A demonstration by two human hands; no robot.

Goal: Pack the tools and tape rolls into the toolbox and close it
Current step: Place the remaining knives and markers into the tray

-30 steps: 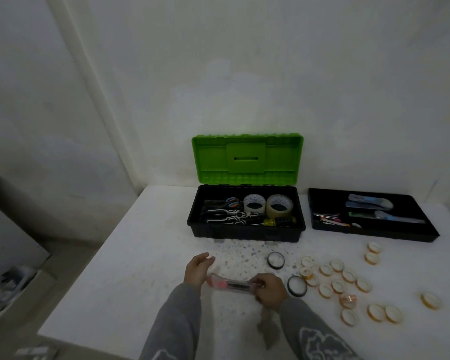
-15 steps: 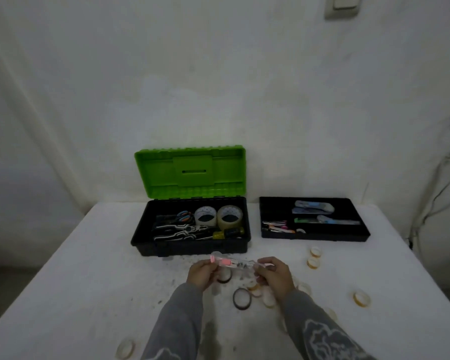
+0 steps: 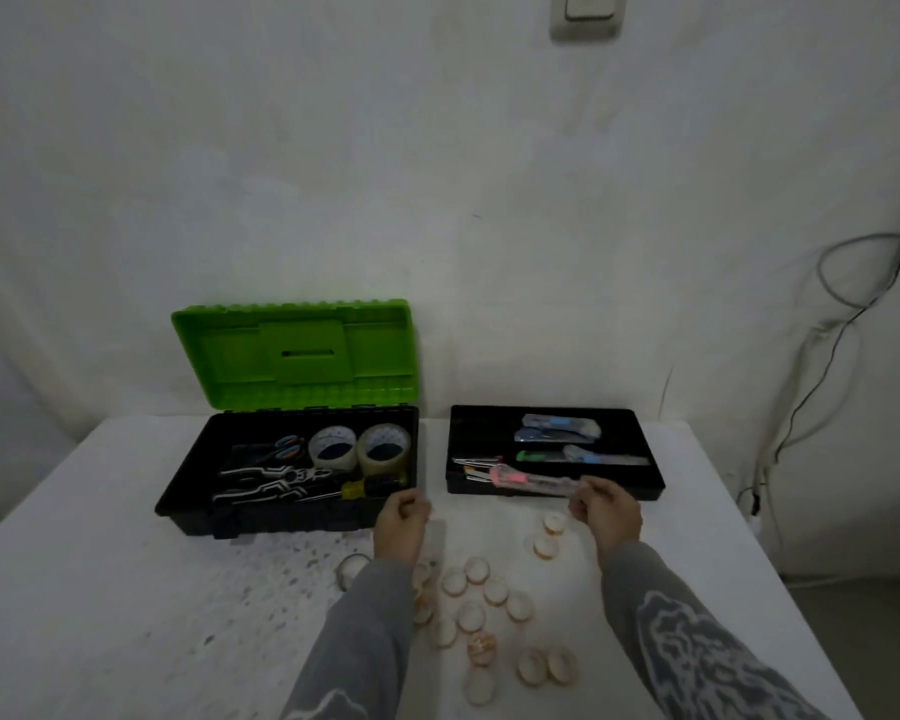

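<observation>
The black toolbox (image 3: 193, 504) stands open with its green lid (image 3: 294, 353) upright; inside lie pliers (image 3: 268, 483), scissors (image 3: 281, 449), a yellow-handled screwdriver (image 3: 357, 488) and two large tape rolls (image 3: 359, 449). My right hand (image 3: 606, 511) grips one end of a clear pink-tipped utility knife (image 3: 528, 479), held level over the front edge of the black tray (image 3: 645, 483). My left hand (image 3: 401, 522) hovers by the toolbox's front right corner, fingers curled, holding nothing I can see. Several small tape rolls (image 3: 471, 615) lie on the table between my arms.
The tray holds blue cutters (image 3: 559, 428), a green-handled knife (image 3: 578, 456) and thin tools (image 3: 476, 462) at its left. The white table (image 3: 100, 589) ends at the right near dangling cables (image 3: 822, 366). A dark tape ring (image 3: 352, 568) lies by my left wrist.
My left hand has let go of the knife. My right hand has carried it rightward and up to the tray's front edge. The camera has shifted right.
</observation>
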